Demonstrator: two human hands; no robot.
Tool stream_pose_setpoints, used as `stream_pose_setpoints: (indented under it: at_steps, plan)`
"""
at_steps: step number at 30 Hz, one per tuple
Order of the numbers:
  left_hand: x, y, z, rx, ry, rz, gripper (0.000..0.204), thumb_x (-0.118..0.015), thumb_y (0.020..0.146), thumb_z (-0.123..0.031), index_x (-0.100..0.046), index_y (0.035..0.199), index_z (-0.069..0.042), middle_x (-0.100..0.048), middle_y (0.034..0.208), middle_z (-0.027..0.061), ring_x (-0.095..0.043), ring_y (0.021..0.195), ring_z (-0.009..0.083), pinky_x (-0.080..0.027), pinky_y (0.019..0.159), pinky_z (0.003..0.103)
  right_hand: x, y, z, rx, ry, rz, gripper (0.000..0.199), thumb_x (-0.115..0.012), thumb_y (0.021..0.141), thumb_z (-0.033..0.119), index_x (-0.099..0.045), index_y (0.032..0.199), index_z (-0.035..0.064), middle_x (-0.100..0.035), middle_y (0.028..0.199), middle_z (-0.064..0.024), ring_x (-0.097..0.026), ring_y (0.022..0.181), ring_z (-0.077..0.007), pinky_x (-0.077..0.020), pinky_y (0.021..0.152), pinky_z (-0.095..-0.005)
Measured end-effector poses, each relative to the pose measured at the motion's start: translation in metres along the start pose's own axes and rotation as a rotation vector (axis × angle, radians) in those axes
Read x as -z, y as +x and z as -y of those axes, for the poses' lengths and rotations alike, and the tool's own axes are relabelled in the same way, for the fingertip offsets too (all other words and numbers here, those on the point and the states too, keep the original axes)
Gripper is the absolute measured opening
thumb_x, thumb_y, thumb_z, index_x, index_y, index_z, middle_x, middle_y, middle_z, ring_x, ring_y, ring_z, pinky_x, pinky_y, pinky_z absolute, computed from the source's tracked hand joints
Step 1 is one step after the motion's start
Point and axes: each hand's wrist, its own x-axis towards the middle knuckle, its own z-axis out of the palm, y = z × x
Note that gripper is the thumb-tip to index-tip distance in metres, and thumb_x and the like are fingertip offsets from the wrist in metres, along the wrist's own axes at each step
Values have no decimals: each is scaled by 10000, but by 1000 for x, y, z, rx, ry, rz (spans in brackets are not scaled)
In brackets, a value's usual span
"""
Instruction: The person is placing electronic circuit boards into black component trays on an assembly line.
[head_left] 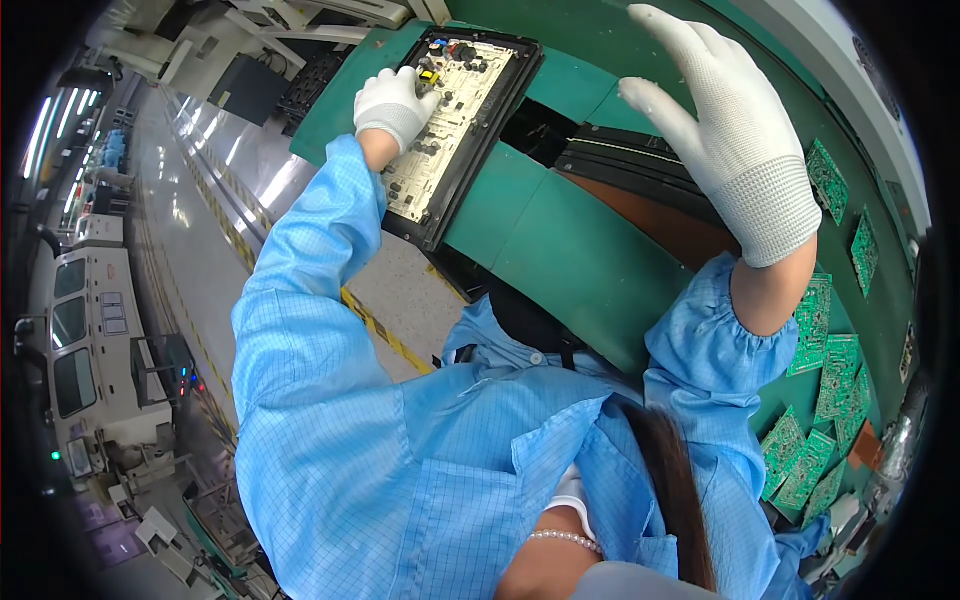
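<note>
A cream circuit board with many small parts lies in a black frame at the far edge of the green work surface. My left hand, in a white knit glove, rests on the board's left side, its thumb apart from the bent fingers. Close beside those fingertips stands a yellow component. What lies beneath the palm is hidden. My right hand, gloved alike, is raised above the bench at the right, open, thumb and fingers spread, holding nothing.
Dark flat panels are stacked in a gap in the green mat. Several green circuit boards lie along the right. A grey-white machine stands across the floor at left, beyond yellow-black floor tape.
</note>
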Motion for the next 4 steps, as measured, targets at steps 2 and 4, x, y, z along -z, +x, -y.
stream_pose_setpoints:
  at_steps: [2, 4]
  plan:
    - [-2, -1, -1, -9, 11, 2, 507, -635, 833, -500, -630, 1160, -114, -651, 1092, 132, -617, 1060, 318, -476, 937, 447, 0, -1, 0, -14, 6, 2, 500, -733, 809, 222, -572, 1241, 28, -630, 1079, -169, -605, 978, -355, -497, 856, -404]
    - [-1, 0, 2, -14, -26, 19, 522, -631, 845, -493, -615, 1225, -136, -649, 1121, 133, -617, 1071, 316, -468, 952, 444, 1, -3, -1, -12, 13, -16, 514, -735, 809, 226, -569, 1257, 37, -629, 1087, -168, -608, 982, -350, -497, 862, -400]
